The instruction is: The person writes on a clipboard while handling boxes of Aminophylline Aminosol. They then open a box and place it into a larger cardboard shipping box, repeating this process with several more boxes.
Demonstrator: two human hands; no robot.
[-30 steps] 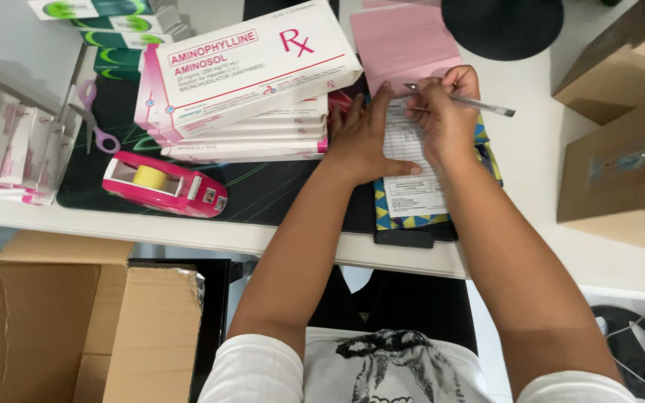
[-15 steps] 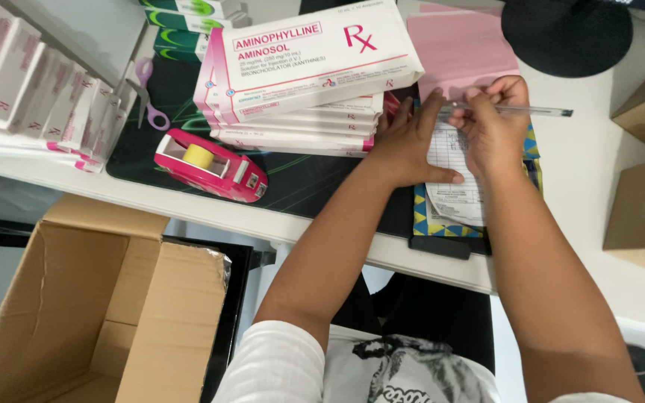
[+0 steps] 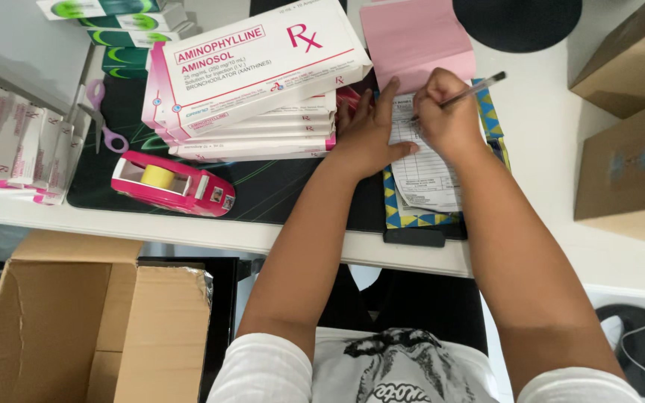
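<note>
Your right hand (image 3: 446,119) is closed around a pen (image 3: 466,92), fingers bunched low on the barrel so that the tip, hidden under them, meets the printed form (image 3: 423,175). The form lies on a clipboard with a blue and yellow patterned edge (image 3: 401,216), which sits at the near edge of the bench (image 3: 539,186), directly in front of your body. Your left hand (image 3: 367,134) lies flat and open, palm down, fingers spread, on the left margin of the form and the dark mat (image 3: 278,190) beside it; I judge it is there to pin the paper so it does not slide under the writing.

The pen's long axis runs on a slant: the writing end is down and to the left under your fingers, and the free end rises up and to the right, past your knuckles, toward the far right of the bench. The form's long side runs away from you, its top tucked beneath a pink sheet (image 3: 416,41) that is folded back.

Just beside your left hand, a stack of flat white and pink medicine boxes (image 3: 251,82) touches your fingertips or comes close to them; I cannot tell which. A pink tape dispenser (image 3: 173,183) lies further left on the mat, near pink-handled scissors (image 3: 102,119). An open cardboard carton (image 3: 76,321) stands below the bench on your left.
</note>
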